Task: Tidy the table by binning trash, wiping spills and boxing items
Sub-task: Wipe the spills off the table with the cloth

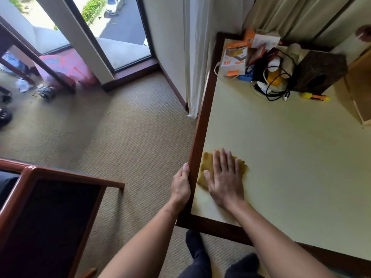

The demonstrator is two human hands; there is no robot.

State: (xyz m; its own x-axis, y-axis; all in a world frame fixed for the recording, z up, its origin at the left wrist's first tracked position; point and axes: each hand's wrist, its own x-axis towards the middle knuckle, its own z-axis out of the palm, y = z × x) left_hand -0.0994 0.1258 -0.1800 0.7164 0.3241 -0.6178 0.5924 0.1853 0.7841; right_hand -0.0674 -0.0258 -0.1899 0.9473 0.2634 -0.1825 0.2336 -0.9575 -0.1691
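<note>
One yellow cloth [207, 165] lies on the table [281, 157], close to its edge at nine o'clock. Our right hand [225, 181] presses it flat with straight fingers, and our left hand [181, 183] grips the table's wooden rim. We judge that the wiping step is in hand. The next move calls for sliding the cloth toward twelve o'clock, where boxes [233, 57], cables [275, 85] and a marker [315, 96] are not yet packed.
</note>
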